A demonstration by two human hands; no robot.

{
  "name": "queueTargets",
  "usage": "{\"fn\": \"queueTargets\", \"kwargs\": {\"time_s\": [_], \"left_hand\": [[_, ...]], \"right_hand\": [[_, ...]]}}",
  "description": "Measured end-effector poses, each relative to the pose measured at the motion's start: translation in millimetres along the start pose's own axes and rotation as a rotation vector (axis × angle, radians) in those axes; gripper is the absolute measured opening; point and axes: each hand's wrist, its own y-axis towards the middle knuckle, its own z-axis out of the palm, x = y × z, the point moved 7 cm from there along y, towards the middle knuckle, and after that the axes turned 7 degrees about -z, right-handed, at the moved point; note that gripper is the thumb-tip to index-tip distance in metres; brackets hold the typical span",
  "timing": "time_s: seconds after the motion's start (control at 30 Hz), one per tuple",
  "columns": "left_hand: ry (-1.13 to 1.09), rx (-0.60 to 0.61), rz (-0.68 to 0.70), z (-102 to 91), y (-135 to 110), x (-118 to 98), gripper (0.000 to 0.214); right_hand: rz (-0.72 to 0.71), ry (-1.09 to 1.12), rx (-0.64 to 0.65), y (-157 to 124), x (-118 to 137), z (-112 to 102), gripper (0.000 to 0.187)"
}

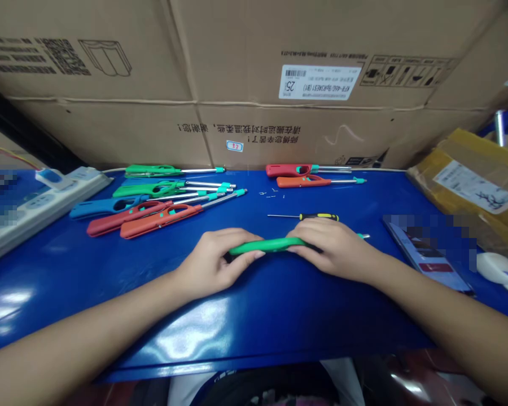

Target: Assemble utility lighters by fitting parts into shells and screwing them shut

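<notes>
Between both hands a green long-nosed lighter (268, 245) is held level above the blue table. My left hand (222, 259) pinches its left end between thumb and fingers. Closed around its right end is my right hand (328, 245), which covers much of that part; a metal tip shows just beyond the knuckles. A screwdriver (322, 217) with a black and yellow handle lies right behind the right hand. Several tiny pale pieces (273, 194) are scattered behind the lighter, too small to name.
Several green, blue, red and orange lighters (161, 220) lie at left; a red lighter (290, 170) and an orange lighter (302, 181) lie at back. A power strip (46, 206) borders the left. A phone (432, 256), white cabled object (499, 268) and taped box (474, 192) stand right. Cardboard (237, 67) walls the back.
</notes>
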Motion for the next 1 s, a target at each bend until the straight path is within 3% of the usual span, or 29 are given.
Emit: {"fn": "queueTargets", "kwargs": {"time_s": [0.13, 0.33, 0.57, 0.7, 1.0], "left_hand": [[-0.008, -0.057, 0.0, -8.1, 2, 1, 0.017], [0.1, 0.022, 0.062, -3.7, 0, -3, 0.02], [0.297, 0.19, 0.077, 9.5, -4, -13, 0.026], [0.352, 0.209, 0.077, 13.3, -7, -11, 0.028], [0.392, 0.147, -0.032, -13.5, 4, 5, 0.026]], "right_hand": [[0.068, -0.068, 0.028, -3, -6, -9, 0.022], [0.147, -0.211, 0.186, -5, -2, -1, 0.024], [0.001, -0.277, 0.118, -5, 16, 3, 0.034], [-0.063, -0.352, 0.091, -1, 23, -2, 0.031], [0.281, -0.519, 0.059, -12, -24, -22, 0.018]]}}
